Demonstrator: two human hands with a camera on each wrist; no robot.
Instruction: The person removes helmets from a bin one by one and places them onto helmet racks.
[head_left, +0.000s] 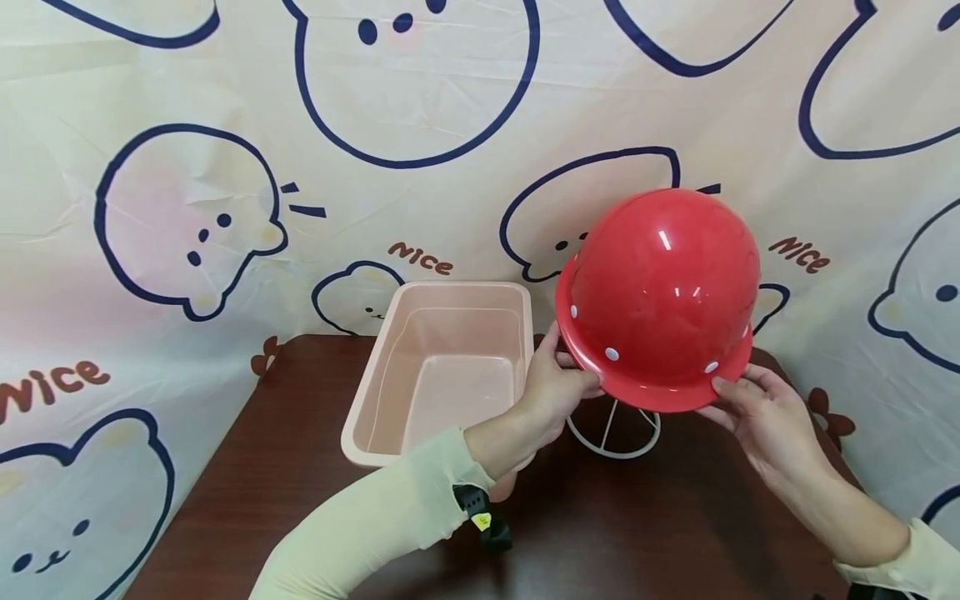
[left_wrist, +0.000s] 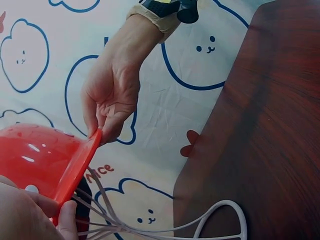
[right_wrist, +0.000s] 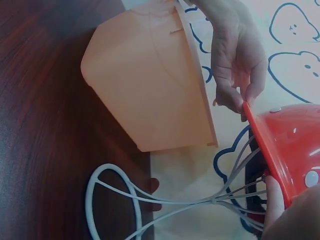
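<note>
A red hard hat point(head_left: 663, 292) with white rivets is held up by its brim between both hands, dome upward. My left hand point(head_left: 551, 387) pinches the brim at its left side, and my right hand point(head_left: 772, 417) pinches it at the lower right. Directly beneath is a white wire stand point(head_left: 617, 454) with a round base; the left wrist view shows its thin wires point(left_wrist: 107, 210) rising under the hat. Whether the hat touches the stand's top cannot be told. Dark parts point(right_wrist: 255, 175) show inside the hat in the right wrist view.
A pale pink plastic basin point(head_left: 457, 404) stands left of the stand, close beside my left forearm. Both are on a dark brown wooden table point(head_left: 637, 533). Behind hangs a cream cloth point(head_left: 420, 217) printed with blue-outlined cartoon bears, reaching round both sides.
</note>
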